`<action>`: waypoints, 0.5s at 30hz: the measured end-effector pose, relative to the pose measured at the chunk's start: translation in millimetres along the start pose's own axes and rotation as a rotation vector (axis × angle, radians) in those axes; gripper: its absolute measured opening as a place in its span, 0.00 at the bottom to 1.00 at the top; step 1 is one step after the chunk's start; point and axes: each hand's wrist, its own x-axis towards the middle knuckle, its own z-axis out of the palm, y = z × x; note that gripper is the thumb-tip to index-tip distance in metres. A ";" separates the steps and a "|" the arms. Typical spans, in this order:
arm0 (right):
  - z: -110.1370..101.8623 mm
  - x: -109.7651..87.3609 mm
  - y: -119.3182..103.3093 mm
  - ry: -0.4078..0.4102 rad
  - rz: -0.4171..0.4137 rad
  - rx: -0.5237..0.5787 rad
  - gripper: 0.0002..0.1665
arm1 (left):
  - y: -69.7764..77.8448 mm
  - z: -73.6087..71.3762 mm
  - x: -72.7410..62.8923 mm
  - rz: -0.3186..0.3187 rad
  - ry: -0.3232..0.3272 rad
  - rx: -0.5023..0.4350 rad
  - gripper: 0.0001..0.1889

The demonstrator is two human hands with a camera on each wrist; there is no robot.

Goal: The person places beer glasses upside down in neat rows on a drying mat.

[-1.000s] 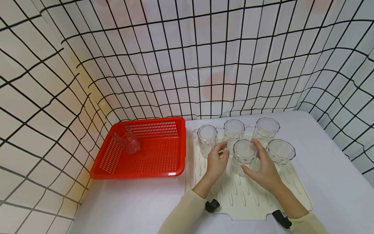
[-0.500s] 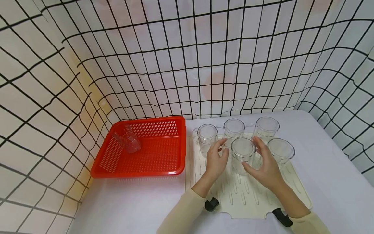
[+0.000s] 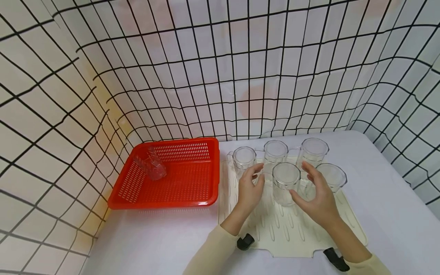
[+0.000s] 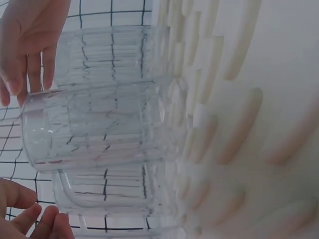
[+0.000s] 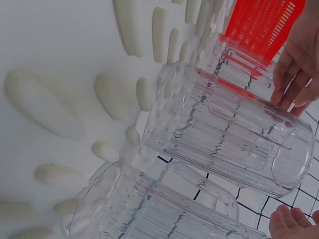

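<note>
A clear glass mug (image 3: 285,187) stands upright at the front of a group of mugs on a cream ribbed drying mat (image 3: 285,233). To its left is my left hand (image 3: 249,191), fingers relaxed and apart from the glass. On the other side my right hand (image 3: 319,200) spreads its thumb and fingers around the mug's right edge with a gap. The left wrist view has the same mug (image 4: 107,127) between both hands, and neither grips it. In the right wrist view a gap separates the right fingers (image 5: 294,219) from the mug (image 5: 232,132).
Several more glass mugs stand close behind and beside it, including the back left mug (image 3: 243,157) and the right mug (image 3: 331,176). A red plastic basket (image 3: 165,206) sits to the left, with a glass mug (image 3: 157,171) tilted inside. Black wire grid (image 3: 233,80) encloses the table.
Both hands have moved outward from the front mug, left hand leftward and right hand rightward. The mug shifted slightly left and back earlier, and now stands still.
</note>
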 end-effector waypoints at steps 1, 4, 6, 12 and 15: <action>-0.4 -0.3 -0.5 0.008 -0.002 0.004 0.53 | -0.1 -2.1 -0.1 0.000 0.000 -0.002 0.15; -1.0 -2.4 -1.8 0.034 -0.004 0.008 0.51 | 0.1 -9.7 -1.5 0.019 0.006 -0.014 0.15; -1.6 -4.9 -2.0 0.044 -0.001 -0.001 0.48 | 0.1 -15.4 -2.7 0.035 0.011 -0.019 0.14; -3.5 -12.4 -1.7 0.076 -0.003 -0.038 0.37 | -1.0 -31.8 -4.7 0.029 0.038 -0.066 0.11; -3.4 -15.2 -0.7 0.129 -0.049 -0.060 0.37 | 0.0 -40.3 -4.3 0.036 0.050 -0.082 0.10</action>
